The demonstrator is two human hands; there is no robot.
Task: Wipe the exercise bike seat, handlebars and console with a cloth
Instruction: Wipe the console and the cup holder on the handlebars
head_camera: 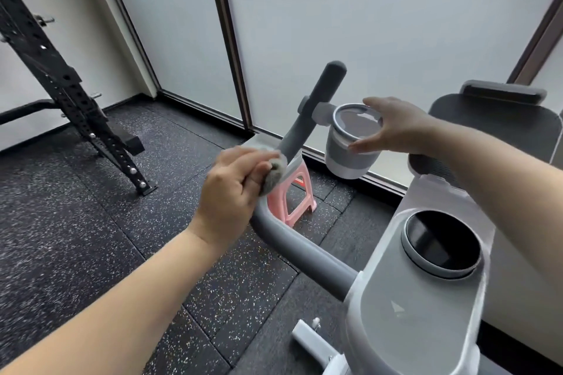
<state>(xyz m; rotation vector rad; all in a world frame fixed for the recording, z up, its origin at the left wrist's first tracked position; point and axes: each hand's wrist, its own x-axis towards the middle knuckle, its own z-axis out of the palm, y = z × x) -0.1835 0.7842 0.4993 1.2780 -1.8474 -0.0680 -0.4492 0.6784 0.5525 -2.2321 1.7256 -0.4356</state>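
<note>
Wiping left handlebar, cloth on the bar mid-length.
Left hand is gripping the cloth closed around the bar; right hand is hovering spread by the cup holder. Likely best: keep cloth wrapped, stroke full length, twisting.

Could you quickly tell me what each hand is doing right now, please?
Left hand: closed on the grey cloth against the handlebar.
Right hand: open, holding nothing.

Two bare forearms — sleeveless, no rings, no watch
</note>
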